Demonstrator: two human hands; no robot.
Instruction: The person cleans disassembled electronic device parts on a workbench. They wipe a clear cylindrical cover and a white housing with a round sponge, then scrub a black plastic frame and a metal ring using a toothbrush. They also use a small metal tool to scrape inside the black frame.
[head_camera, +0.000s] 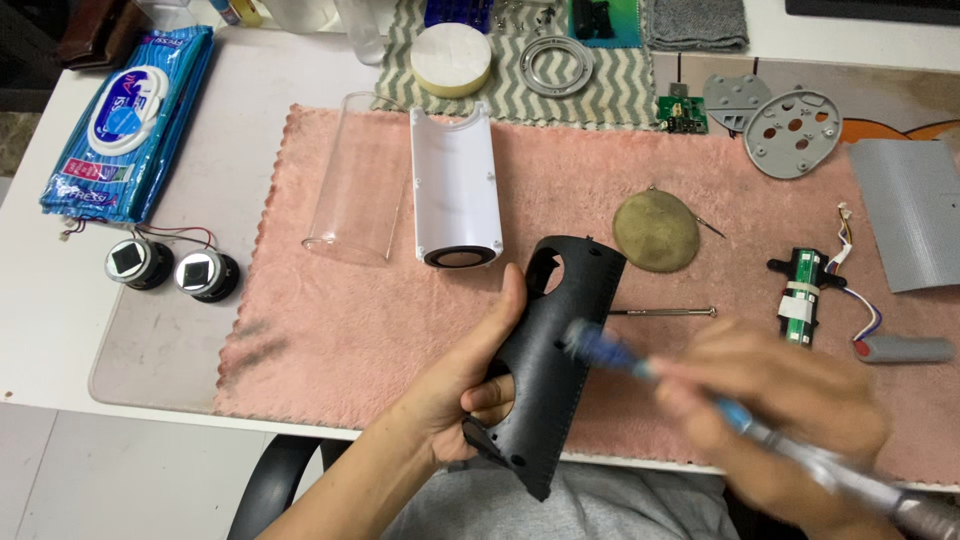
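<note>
A pink towel (600, 200) covers most of the white surface (240, 150). On it, toward the far edge, lie a clear tube (360, 180) and, just beside it, a white shell (455, 185). Over the near edge, the left hand (470, 385) is closed around a black curved panel (555, 360), thumb along its edge. The right hand (790, 420), blurred, grips a blue-tipped screwdriver (680, 385) whose tip meets the panel. A thin rod (660, 312) lies just behind.
</note>
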